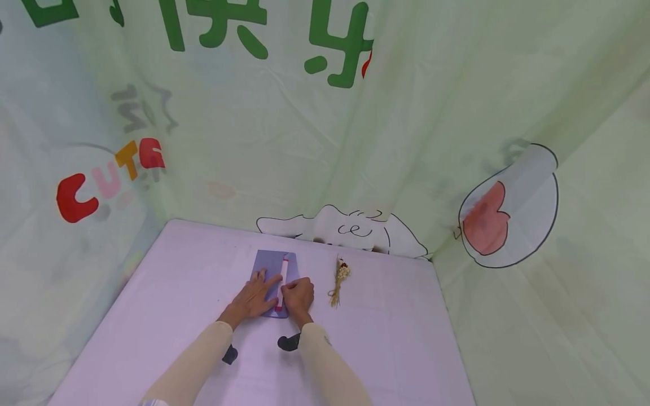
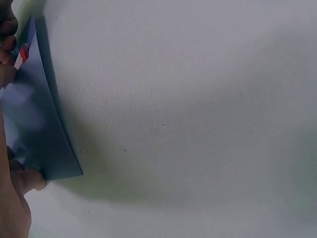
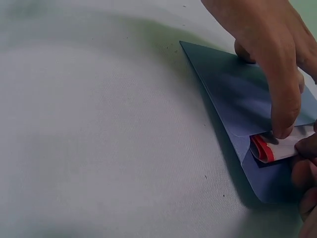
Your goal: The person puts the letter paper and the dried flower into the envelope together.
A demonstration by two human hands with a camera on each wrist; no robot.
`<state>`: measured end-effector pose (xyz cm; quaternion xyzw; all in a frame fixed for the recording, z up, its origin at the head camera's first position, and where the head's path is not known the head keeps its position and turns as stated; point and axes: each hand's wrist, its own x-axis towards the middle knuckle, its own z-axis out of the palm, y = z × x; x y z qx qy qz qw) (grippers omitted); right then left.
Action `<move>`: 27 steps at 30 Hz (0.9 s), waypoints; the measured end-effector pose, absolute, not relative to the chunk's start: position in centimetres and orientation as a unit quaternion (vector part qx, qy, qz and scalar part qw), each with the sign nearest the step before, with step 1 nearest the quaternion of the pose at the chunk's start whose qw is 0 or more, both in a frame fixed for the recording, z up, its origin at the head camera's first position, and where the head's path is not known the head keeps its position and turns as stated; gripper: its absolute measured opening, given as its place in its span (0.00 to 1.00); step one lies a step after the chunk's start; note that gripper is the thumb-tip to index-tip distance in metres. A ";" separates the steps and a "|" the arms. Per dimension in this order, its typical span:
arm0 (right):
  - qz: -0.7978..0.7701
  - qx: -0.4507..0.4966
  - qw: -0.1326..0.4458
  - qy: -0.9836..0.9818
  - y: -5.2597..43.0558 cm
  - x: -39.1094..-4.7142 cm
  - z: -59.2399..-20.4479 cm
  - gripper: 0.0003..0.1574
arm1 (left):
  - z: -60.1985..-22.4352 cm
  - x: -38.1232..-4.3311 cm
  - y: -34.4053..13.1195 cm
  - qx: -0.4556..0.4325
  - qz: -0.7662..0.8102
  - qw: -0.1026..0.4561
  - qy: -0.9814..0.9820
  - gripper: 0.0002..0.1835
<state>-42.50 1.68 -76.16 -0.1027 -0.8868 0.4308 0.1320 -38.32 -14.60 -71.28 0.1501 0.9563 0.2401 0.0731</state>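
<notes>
A blue-violet envelope (image 1: 266, 260) lies on the table in the head view. Partly inside its opening is a folded white paper with red ends (image 1: 282, 277), whose layered red edge shows close up in the right wrist view. My left hand (image 1: 258, 294) is spread over the envelope, fingers mostly extended, one fingertip pressing where the envelope's edge meets the paper. At the right side, my right hand (image 1: 299, 294) has curled fingers and pinches the folded paper, its thumb on top. Only parts of both hands show at the left margin of the left wrist view.
To the right of the envelope lies a small tied bunch of dried flowers (image 1: 341, 276). A pale lilac cloth covers the table (image 1: 386, 338). Printed fabric curtains (image 1: 254, 141) hang close around its back and sides.
</notes>
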 end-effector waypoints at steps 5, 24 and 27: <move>0.415 -0.098 0.123 -0.896 1.1 -42.9 -76.6 0.09 | -71.4 -38.3 -14.8 0.156 0.239 0.057 0.957 0.35; 0.426 -0.051 0.089 -0.899 0.7 -43.3 -77.1 0.04 | -71.6 -38.2 -14.7 0.176 0.253 0.028 0.951 0.36; 0.428 -0.040 0.078 -0.900 0.8 -43.1 -76.7 0.04 | -71.5 -38.2 -14.7 0.171 0.248 0.038 0.953 0.36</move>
